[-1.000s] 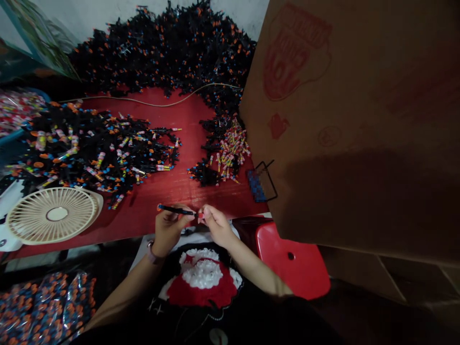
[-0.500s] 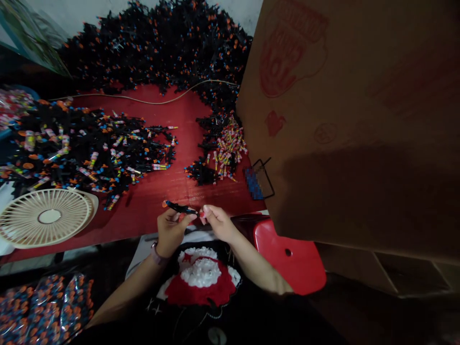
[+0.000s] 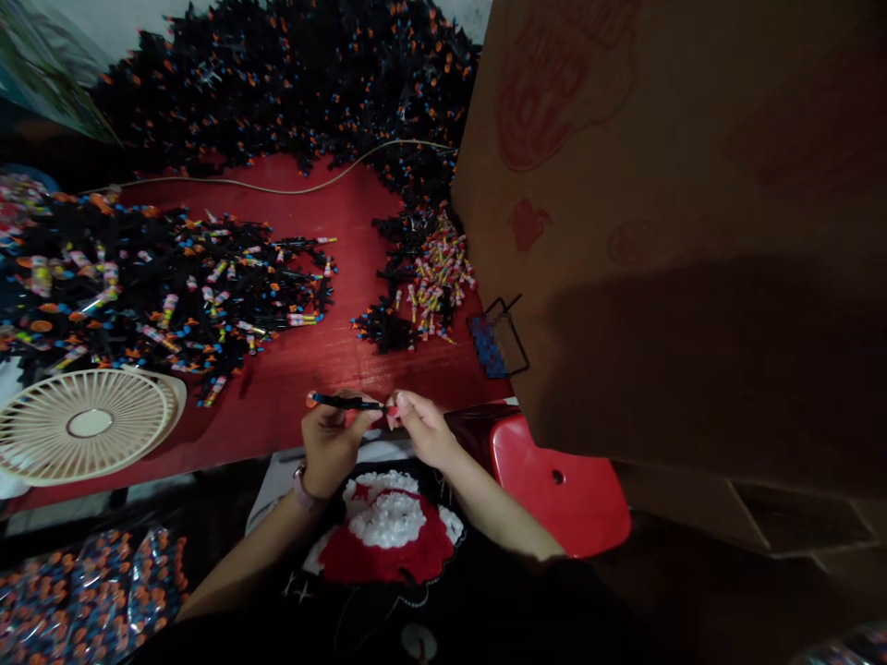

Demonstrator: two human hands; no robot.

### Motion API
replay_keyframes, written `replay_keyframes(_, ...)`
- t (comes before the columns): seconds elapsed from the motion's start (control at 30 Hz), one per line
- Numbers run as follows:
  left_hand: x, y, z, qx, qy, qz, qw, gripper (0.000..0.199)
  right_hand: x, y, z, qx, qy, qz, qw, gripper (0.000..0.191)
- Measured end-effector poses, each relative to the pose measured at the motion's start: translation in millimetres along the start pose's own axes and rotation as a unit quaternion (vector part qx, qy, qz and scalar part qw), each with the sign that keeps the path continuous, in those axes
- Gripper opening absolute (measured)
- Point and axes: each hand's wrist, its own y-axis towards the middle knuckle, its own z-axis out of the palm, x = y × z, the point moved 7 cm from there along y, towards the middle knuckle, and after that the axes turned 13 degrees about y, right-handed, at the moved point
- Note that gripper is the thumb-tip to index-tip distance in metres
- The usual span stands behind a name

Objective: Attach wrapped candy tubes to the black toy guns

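Both forearms angle in from the bottom of the view and converge, with the hands held just over the near edge of the counter (image 3: 333, 365) and above a black shirt with a red-and-white print (image 3: 384, 526). The left hand (image 3: 333, 439), a pale band on its wrist, is curled closed around a slim black stick (image 3: 346, 402), whose orange tip points away to the left. The right hand (image 3: 422, 429) is pressed into a tight pinch at the stick's other end, just beside the left hand, on a small pink piece (image 3: 392, 413); it looks like a wrapped candy, though the fingers hide most of it.

The red counter top carries a huge heap of black sticks flecked with orange and blue (image 3: 291, 83) along its far side. A looser pile of sticks and candy tubes (image 3: 173, 296) lies to the left, and a smaller cluster of candy tubes (image 3: 436, 277) sits to the right. A thin cable (image 3: 277, 189) runs across the top. A cream fan (image 3: 87, 425) lies flat at the left, bulging plastic bags of orange-tipped sticks (image 3: 90, 591) sit below it, a red plastic stool (image 3: 558, 489) stands to the right, and a large cardboard sheet (image 3: 658, 231) fills the right side.
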Motion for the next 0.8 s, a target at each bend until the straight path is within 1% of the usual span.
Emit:
replay_keyframes(0.07,-1.0,-1.1,2.4,0.003,-0.002,-0.001,1.0,0.019,-0.1,-1.1,1.0,-0.004,-0.01,0.001,1.0,0.076)
replay_keyframes(0.13,-2.9,-1.9,4.8,0.019,0.006,0.006,1.0,0.015,0.5,-3.5,2.9,-0.012,-0.026,-0.003,1.0,0.076)
replay_keyframes(0.23,-7.7,-0.8,4.1,0.051,0.017,0.039,0.998,0.011,3.9,-8.8,6.6,-0.019,-0.034,-0.019,0.999,0.073)
replay_keyframes(0.33,-15.4,1.7,0.3,0.113,0.072,0.111,0.985,0.013,7.3,-13.2,10.3,0.014,0.001,-0.005,1.0,0.07)
replay_keyframes(0.4,-21.6,1.7,-4.0,0.154,0.11,0.175,0.966,0.021,11.3,-15.8,11.0,0.048,0.018,0.013,0.999,0.068)
replay_keyframes(0.47,-26.1,1.1,-11.3,0.169,0.118,0.223,0.953,0.032,18.0,-18.4,9.6,0.066,0.01,0.01,0.998,0.066)
replay_keyframes(0.5,-26.9,0.8,-14.7,0.17,0.118,0.235,0.95,0.036,21.3,-19.6,8.4,0.065,-0.004,0.001,0.998,0.065)
replay_keyframes(0.57,-24.7,-0.1,-17.9,0.165,0.129,0.233,0.95,0.038,24.2,-21.7,7.4,0.049,-0.043,-0.027,0.998,0.063)
replay_keyframes(0.6,-22.0,-1.1,-16.5,0.166,0.134,0.224,0.951,0.036,23.0,-22.3,7.7,0.036,-0.064,-0.042,0.996,0.062)
replay_keyframes(0.67,-14.4,-4.9,-6.5,0.183,0.124,0.197,0.955,0.029,14.3,-21.4,9.3,0.012,-0.089,-0.062,0.994,0.061)
replay_keyframes(0.73,-2.7,-6.4,6.9,0.197,0.089,0.147,0.965,0.023,-0.9,-15.2,10.0,0.014,-0.081,-0.056,0.995,0.06)
replay_keyframes(0.77,4.6,-4.2,11.1,0.189,0.07,0.113,0.973,0.022,-8.4,-9.7,8.3,0.025,-0.075,-0.048,0.996,0.059)
replay_keyframes(0.8,12.0,1.3,10.8,0.166,0.055,0.076,0.982,0.025,-13.6,-2.7,4.5,0.041,-0.079,-0.044,0.995,0.056)
